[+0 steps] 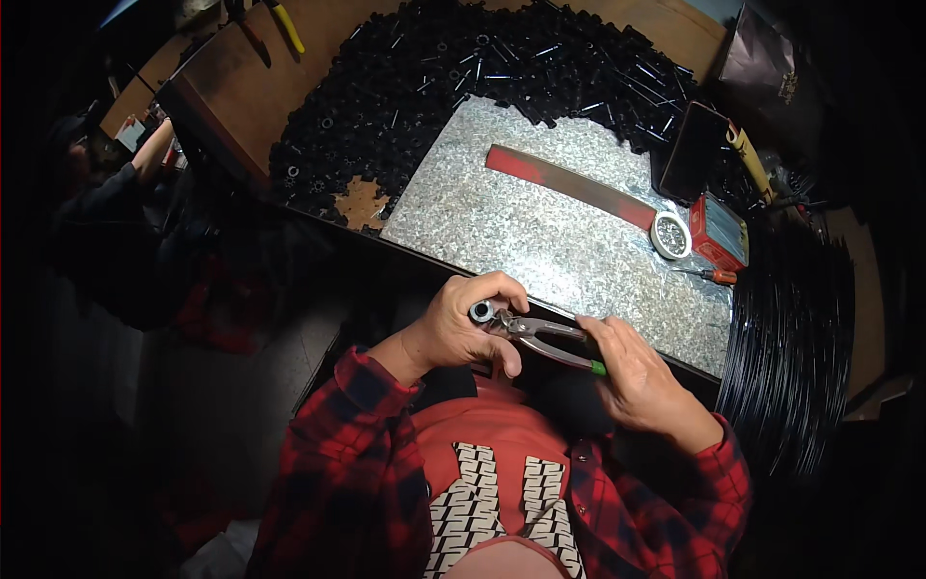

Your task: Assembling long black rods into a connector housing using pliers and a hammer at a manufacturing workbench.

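My left hand (453, 323) is curled round a small round metal part with a dark hole (482, 311), just off the near edge of the stone slab. Thumb and forefinger arch around the jaws of a pair of pliers (555, 355), which meet or lie close against that part; the exact contact is too small to tell. My right hand (632, 372) grips the pliers by their spread handles, one of which ends in green. Part of its grip is hidden behind the fingers.
On the speckled stone slab (482, 217) lie a long red-and-brown bar (569, 183), a round white-rimmed dial (670, 235) and an orange-handled screwdriver (719, 277). A red box (719, 236) and phone (693, 150) stand right. Behind is a heap of dark metal parts (424, 77); long black rods (786, 357) hang right.
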A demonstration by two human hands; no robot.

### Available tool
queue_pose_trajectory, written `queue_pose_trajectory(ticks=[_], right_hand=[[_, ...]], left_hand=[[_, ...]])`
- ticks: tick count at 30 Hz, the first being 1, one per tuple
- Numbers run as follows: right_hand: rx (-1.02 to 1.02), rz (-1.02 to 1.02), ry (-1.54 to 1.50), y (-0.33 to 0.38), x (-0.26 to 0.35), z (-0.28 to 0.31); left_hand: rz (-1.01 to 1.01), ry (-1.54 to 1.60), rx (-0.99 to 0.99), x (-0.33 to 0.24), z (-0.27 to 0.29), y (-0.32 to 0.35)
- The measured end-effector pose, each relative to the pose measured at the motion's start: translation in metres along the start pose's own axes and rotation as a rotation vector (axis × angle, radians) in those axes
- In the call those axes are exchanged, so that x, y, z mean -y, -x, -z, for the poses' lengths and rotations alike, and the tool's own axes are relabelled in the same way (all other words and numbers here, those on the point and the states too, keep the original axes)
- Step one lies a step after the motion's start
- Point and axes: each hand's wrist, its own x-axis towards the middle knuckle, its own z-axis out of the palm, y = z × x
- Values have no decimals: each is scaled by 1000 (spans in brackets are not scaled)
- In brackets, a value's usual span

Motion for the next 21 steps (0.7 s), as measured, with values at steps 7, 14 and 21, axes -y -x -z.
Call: queue_pose_trajectory(ticks=[7,14,21], right_hand=[[54,84,-265,-7,-13,-15],[70,-101,-312,-18,-11,-34],[-37,-57,-92,-15,-23,-35]], left_hand=[[-7,-13,-5,6,3,2],[130,96,-95,5,-4,7],[34,4,-121,12,-7,5]])
